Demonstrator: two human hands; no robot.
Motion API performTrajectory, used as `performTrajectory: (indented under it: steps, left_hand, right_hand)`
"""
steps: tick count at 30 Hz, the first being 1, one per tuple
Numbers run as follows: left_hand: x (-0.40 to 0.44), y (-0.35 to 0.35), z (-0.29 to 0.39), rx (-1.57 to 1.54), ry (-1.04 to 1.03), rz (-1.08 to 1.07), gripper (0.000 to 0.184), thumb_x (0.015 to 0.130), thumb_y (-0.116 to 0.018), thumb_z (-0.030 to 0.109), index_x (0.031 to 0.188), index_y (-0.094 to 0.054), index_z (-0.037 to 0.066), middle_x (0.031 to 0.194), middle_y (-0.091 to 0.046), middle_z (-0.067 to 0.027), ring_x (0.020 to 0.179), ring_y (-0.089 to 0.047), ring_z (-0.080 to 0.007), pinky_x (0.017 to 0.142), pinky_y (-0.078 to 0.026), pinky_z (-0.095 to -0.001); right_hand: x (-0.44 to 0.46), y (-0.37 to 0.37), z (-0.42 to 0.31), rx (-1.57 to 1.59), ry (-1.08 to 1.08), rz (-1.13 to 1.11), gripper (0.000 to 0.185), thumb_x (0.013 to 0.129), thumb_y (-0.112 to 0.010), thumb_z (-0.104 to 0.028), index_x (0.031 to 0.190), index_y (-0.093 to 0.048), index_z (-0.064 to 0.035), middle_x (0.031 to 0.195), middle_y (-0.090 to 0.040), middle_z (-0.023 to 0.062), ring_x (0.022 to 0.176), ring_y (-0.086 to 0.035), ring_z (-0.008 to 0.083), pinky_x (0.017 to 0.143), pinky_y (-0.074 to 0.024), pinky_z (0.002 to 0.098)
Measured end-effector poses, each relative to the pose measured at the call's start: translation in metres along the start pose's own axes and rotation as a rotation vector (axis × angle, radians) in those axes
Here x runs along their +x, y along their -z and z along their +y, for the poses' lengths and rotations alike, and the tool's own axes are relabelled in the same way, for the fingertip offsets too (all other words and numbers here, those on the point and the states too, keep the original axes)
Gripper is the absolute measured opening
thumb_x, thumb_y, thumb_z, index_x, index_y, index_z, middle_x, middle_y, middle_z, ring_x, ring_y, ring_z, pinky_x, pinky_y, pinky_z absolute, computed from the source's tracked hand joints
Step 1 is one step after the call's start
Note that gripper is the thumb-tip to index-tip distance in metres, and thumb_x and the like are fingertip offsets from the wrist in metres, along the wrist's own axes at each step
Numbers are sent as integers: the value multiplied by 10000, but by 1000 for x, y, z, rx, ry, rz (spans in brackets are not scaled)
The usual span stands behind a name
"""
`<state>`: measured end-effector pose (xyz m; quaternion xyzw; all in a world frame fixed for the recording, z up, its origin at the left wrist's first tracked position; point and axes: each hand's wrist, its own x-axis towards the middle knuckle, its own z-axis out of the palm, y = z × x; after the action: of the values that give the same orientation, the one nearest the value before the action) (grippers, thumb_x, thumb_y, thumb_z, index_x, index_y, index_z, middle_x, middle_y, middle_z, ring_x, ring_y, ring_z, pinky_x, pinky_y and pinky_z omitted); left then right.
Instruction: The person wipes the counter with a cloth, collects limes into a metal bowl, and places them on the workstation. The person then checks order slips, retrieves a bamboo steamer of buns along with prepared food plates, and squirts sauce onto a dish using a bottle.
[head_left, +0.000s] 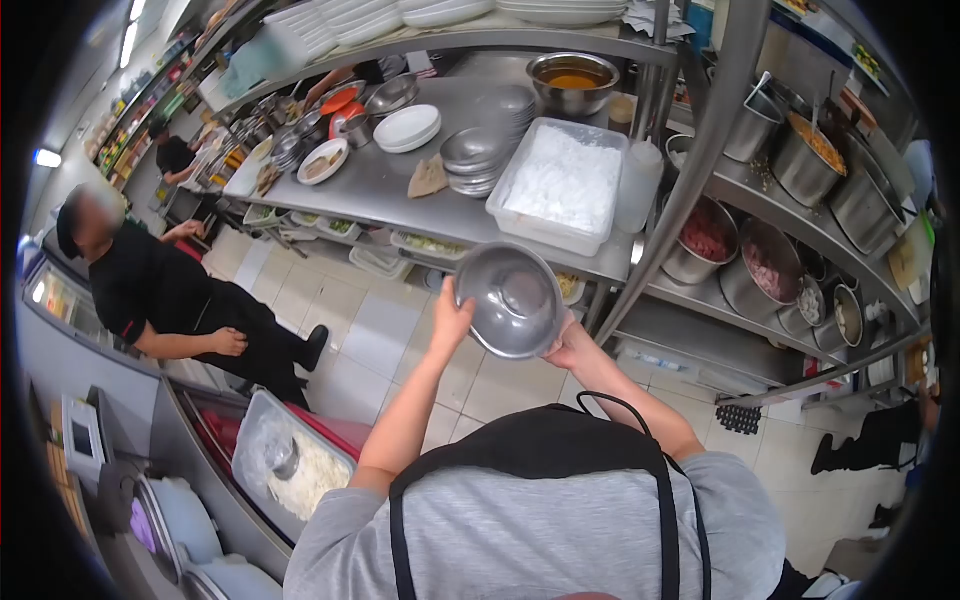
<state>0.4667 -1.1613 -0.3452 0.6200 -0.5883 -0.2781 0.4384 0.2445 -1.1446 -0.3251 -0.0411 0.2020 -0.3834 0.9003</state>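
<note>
Metal bowl is occupying the centre of the frame, where you are holding it up between your two hands. Surroundings, by size: a steel table is running across the upper middle, and a steel rack is filling much of the right side. On the table, above and right of the bowl in the frame, a white tub is holding heaped white powder. Left of it, stacked metal bowls are standing near the table's edge, with a brown cloth lying just beside them.

Hands: your left hand is gripping the bowl's left rim; your right hand is gripping it at the lower right. Some right fingers are hiding behind the bowl, so I cannot tell how far they are curling.

Step, as judged: you are handling the bowl in the air, in front of the table. Next move, as judged: it is calling for two firm grips, and for clearance from the tub if you are reaching forward.
</note>
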Motion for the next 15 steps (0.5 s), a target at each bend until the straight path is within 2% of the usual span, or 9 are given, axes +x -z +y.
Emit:
performTrajectory:
  steps: [1, 3, 4, 5, 7, 9, 11, 13, 15]
  left_hand:
    - [23, 2, 2, 30, -33, 28, 563, 718, -592, 81, 1208, -367, -83, 1062, -537, -270, 1026, -530, -345, 864, -406, -356]
    - [66, 9, 11, 191, -88, 152, 587, 729, -578, 75, 1239, -334, -85, 1064, -539, -265, 1025, -529, -336, 890, -390, -359]
    - [94, 15, 11, 173, -121, 185, 624, 734, -568, 66, 1272, -286, -76, 1059, -542, -256, 990, -546, -333, 823, -435, -358]
    - [127, 23, 11, 153, -160, 216, 662, 738, -557, 56, 1304, -237, -66, 1054, -546, -247, 954, -562, -330, 756, -480, -357]
    - [195, 39, 38, -209, 52, 125, 578, 741, -537, 33, 1250, -283, -73, 954, -578, -192, 771, -612, -285, 522, -517, -315]
    - [266, 46, 46, -399, 49, 21, 410, 741, -507, 10, 1108, -348, -80, 810, -574, -163, 556, -601, -218, 364, -470, -254]
    - [337, 39, 48, -399, 90, 3, 260, 743, -475, -5, 973, -370, -65, 716, -559, -151, 448, -566, -195, 354, -474, -274]
    - [401, 14, 48, -508, 204, 15, 284, 742, -463, -2, 1005, -387, -76, 693, -549, -171, 419, -554, -208, 335, -478, -277]
    - [468, -15, 27, -532, 222, -76, 277, 743, -472, 16, 1001, -429, -73, 730, -561, -168, 446, -569, -224, 349, -502, -280]
  right_hand:
    - [5, 2, -12, 4, 15, 4, 295, 899, -385, -240, 1053, -509, -20, 977, -572, 101, 865, -573, 205, 752, -482, 322]
    - [13, 4, -32, -254, 54, -147, 280, 895, -392, -221, 1058, -502, -22, 969, -570, 98, 850, -571, 200, 758, -471, 312]
    - [-2, -26, -43, -175, 99, -281, 291, 891, -407, -198, 1098, -483, -8, 1003, -566, 121, 864, -582, 216, 727, -493, 315]
    - [2, -18, -55, -173, 126, -276, 291, 891, -407, -198, 1098, -483, -8, 1003, -566, 121, 864, -582, 216, 727, -493, 315]
    - [-4, 28, -79, -323, 189, -60, 354, 883, -435, -233, 1150, -456, -3, 1060, -552, 129, 913, -576, 225, 725, -504, 329]
    - [-15, 65, -84, -442, 243, 184, 427, 876, -463, -269, 1203, -429, 2, 1117, -539, 138, 962, -571, 235, 724, -516, 343]
    - [-41, 49, -73, -392, 324, 304, 434, 871, -474, -285, 1206, -433, -12, 1110, -545, 133, 950, -574, 229, 715, -515, 334]
    - [-59, 36, -68, -338, 435, 429, 441, 866, -486, -300, 1209, -438, -25, 1103, -550, 128, 938, -576, 223, 705, -515, 324]
    - [-80, 37, -52, -219, 502, 339, 424, 867, -494, -300, 1209, -446, -54, 1071, -563, 122, 896, -583, 206, 660, -518, 301]
